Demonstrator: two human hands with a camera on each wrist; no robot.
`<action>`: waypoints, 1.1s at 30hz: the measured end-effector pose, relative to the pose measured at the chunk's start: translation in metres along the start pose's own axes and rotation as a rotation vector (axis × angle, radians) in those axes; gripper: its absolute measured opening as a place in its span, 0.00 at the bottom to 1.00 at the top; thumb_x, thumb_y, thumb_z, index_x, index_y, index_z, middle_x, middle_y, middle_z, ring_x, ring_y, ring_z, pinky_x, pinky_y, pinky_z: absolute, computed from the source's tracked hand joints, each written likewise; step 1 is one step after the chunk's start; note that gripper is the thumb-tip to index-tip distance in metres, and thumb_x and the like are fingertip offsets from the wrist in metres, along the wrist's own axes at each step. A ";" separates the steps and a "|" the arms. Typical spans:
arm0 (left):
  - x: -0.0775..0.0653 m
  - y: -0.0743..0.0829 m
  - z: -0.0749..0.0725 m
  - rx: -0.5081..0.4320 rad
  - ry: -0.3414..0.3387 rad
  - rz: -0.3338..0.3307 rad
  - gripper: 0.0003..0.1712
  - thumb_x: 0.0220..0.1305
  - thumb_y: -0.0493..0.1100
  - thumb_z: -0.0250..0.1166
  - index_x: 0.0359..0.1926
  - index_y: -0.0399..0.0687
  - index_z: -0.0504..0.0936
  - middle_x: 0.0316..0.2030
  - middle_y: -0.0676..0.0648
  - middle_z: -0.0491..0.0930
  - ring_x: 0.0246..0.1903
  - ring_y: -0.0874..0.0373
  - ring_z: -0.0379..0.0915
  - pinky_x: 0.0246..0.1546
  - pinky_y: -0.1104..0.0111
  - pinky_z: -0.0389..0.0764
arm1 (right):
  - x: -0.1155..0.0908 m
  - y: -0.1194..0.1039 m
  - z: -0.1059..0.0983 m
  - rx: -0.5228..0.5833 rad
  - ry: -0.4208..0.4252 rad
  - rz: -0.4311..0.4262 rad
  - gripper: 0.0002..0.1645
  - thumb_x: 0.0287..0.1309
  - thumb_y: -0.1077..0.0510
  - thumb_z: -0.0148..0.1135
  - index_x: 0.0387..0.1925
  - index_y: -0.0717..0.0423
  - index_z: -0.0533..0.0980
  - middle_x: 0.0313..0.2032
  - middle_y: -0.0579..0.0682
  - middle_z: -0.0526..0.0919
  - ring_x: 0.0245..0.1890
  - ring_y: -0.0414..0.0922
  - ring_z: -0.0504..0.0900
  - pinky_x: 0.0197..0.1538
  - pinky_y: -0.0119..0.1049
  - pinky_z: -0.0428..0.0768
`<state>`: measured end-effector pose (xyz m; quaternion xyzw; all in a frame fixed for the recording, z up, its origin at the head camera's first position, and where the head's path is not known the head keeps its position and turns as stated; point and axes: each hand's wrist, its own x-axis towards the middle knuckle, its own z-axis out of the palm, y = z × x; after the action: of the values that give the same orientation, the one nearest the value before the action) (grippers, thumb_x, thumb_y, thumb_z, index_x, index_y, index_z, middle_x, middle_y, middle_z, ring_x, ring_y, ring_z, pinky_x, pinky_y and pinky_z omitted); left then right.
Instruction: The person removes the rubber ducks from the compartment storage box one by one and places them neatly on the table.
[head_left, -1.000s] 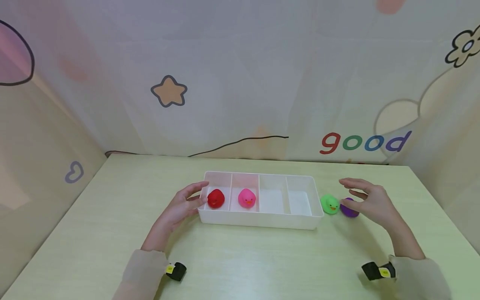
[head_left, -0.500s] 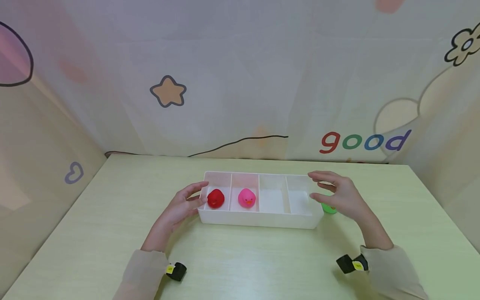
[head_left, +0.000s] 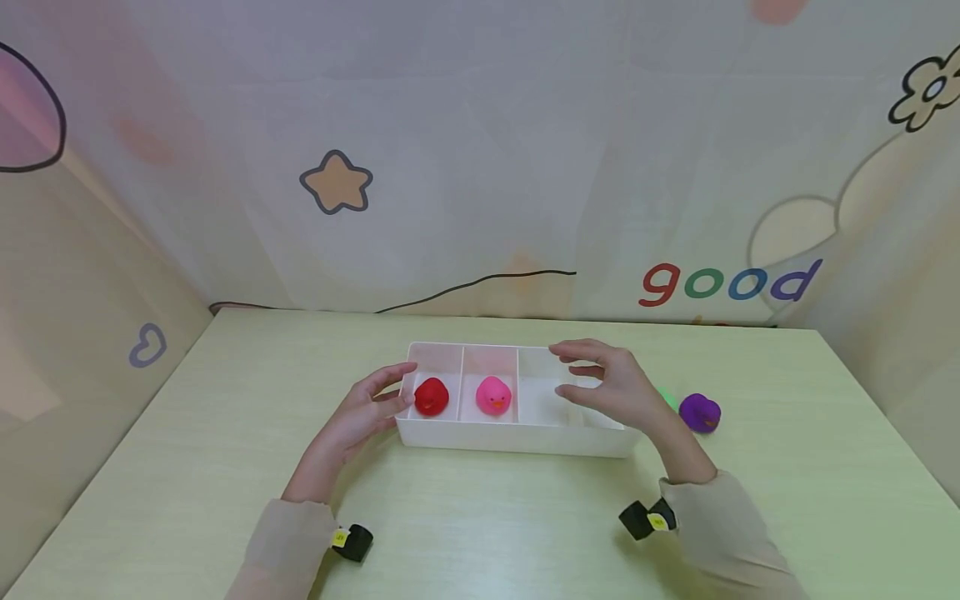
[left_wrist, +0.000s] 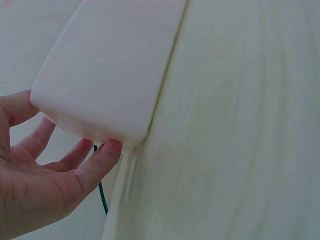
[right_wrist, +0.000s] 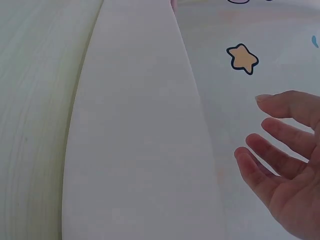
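A white divided tray (head_left: 480,437) stands on the table. A red rubber duck (head_left: 431,397) sits in its leftmost compartment, and a pink rubber duck (head_left: 493,396) in the one beside it. My left hand (head_left: 372,406) holds the tray's left end, with curved fingertips touching the end wall in the left wrist view. Over the two right compartments hovers my right hand (head_left: 603,385), its fingers spread and nothing between them. Right of the tray lie a purple rubber duck (head_left: 700,413) and a green one (head_left: 667,398), mostly hidden by my right hand and wrist.
The pale wooden table (head_left: 487,525) reaches back to a printed cloth backdrop (head_left: 480,192). More cloth rises along both sides. A black wrist camera (head_left: 352,542) sits on the left cuff, another wrist camera (head_left: 637,520) on the right.
My right hand has moved left from above the purple and green ducks to over the tray's right part, carrying nothing. The purple duck shows fully again. My left hand has stayed put.
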<state>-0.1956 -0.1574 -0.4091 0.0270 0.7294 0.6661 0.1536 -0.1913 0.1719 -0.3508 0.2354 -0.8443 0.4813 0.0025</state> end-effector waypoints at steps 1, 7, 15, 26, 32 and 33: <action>0.000 0.000 0.000 -0.001 -0.003 0.004 0.28 0.62 0.35 0.55 0.64 0.49 0.63 0.65 0.41 0.54 0.62 0.41 0.53 0.55 0.50 0.68 | 0.002 -0.001 0.003 0.003 -0.006 -0.006 0.29 0.45 0.70 0.66 0.53 0.69 0.71 0.51 0.62 0.74 0.51 0.60 0.73 0.52 0.51 0.73; -0.001 -0.001 -0.001 0.002 -0.010 0.018 0.28 0.63 0.35 0.55 0.64 0.47 0.62 0.65 0.40 0.54 0.62 0.41 0.54 0.55 0.52 0.69 | 0.012 -0.004 0.022 -0.004 -0.041 -0.025 0.28 0.46 0.69 0.66 0.53 0.68 0.71 0.51 0.61 0.74 0.50 0.58 0.74 0.51 0.48 0.75; 0.000 -0.001 -0.001 0.004 -0.007 0.021 0.28 0.63 0.36 0.55 0.64 0.47 0.62 0.65 0.40 0.54 0.61 0.41 0.55 0.54 0.53 0.70 | 0.025 -0.007 0.045 0.000 -0.102 0.008 0.29 0.47 0.68 0.65 0.54 0.66 0.71 0.53 0.60 0.74 0.50 0.57 0.75 0.51 0.46 0.76; 0.000 -0.001 0.000 0.000 -0.015 0.025 0.28 0.63 0.35 0.54 0.64 0.47 0.62 0.65 0.40 0.54 0.62 0.41 0.55 0.54 0.54 0.71 | 0.040 -0.009 0.064 -0.032 -0.173 0.093 0.27 0.48 0.67 0.65 0.54 0.65 0.72 0.52 0.61 0.76 0.50 0.55 0.76 0.48 0.43 0.78; 0.001 -0.002 -0.001 -0.005 -0.020 0.029 0.28 0.63 0.35 0.54 0.64 0.47 0.62 0.65 0.40 0.54 0.62 0.41 0.55 0.54 0.55 0.71 | 0.046 -0.018 0.072 -0.196 -0.178 0.192 0.27 0.46 0.67 0.66 0.52 0.62 0.74 0.49 0.56 0.78 0.46 0.52 0.77 0.40 0.34 0.80; 0.001 -0.002 -0.001 -0.006 -0.021 0.030 0.28 0.62 0.35 0.55 0.64 0.47 0.62 0.65 0.40 0.54 0.61 0.42 0.55 0.54 0.55 0.71 | 0.048 -0.020 0.074 -0.231 -0.185 0.204 0.27 0.45 0.67 0.66 0.52 0.62 0.75 0.47 0.56 0.79 0.44 0.51 0.77 0.37 0.32 0.79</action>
<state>-0.1966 -0.1585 -0.4113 0.0443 0.7252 0.6702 0.1512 -0.2094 0.0842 -0.3635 0.1901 -0.9101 0.3553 -0.0970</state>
